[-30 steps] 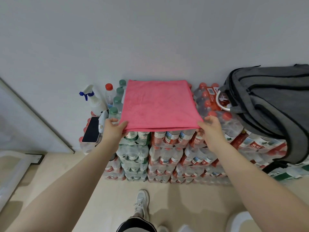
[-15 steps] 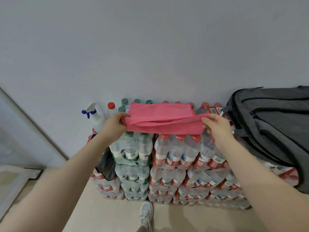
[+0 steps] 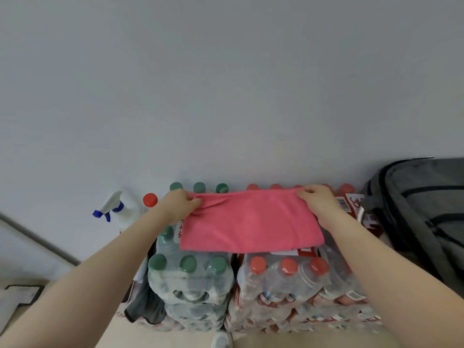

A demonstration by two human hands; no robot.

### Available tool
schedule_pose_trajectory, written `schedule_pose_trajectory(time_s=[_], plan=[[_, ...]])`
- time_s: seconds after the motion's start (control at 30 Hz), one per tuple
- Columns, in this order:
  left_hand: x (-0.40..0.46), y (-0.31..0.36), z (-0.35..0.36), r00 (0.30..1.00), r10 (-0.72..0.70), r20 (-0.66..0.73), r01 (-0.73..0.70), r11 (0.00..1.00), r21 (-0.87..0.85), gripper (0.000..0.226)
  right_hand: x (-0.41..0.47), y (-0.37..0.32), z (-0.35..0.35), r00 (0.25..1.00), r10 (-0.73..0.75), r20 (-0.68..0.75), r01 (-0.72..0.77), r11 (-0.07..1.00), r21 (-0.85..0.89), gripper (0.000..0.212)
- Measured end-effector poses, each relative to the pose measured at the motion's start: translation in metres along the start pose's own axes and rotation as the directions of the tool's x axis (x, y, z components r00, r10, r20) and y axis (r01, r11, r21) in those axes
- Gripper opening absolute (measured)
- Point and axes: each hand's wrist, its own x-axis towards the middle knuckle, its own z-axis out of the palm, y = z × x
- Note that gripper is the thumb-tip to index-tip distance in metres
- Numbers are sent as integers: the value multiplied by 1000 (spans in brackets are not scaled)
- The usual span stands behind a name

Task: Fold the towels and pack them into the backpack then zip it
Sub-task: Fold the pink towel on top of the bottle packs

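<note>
A pink towel (image 3: 248, 222) lies folded in half on top of stacked packs of water bottles (image 3: 281, 275), its fold at the near side and its two edges at the far side by the wall. My left hand (image 3: 179, 204) pinches the far left corners and my right hand (image 3: 317, 200) pinches the far right corners. A grey backpack (image 3: 424, 209) with black zip lines lies on the packs at the right, apart from the towel. Its opening cannot be made out.
A white spray bottle (image 3: 118, 209) with a blue trigger and a red-capped bottle (image 3: 150, 199) stand left of the towel. A dark cloth (image 3: 145, 305) hangs down beside the green-capped packs (image 3: 190, 272). A grey wall rises right behind the stack. A shoe tip (image 3: 221, 340) shows below.
Both hands carried the towel's near edge up and over to the far edge, folding it in half. The view tilted upward, so more wall shows.
</note>
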Motion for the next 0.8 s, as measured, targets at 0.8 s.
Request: schedule_pose_trajectory(time_s=[0.8], plan=[[18,6,15,861,429,-272,-300,862,409,51,-4,-30,44,909,-417,0,223,487,-844,41]])
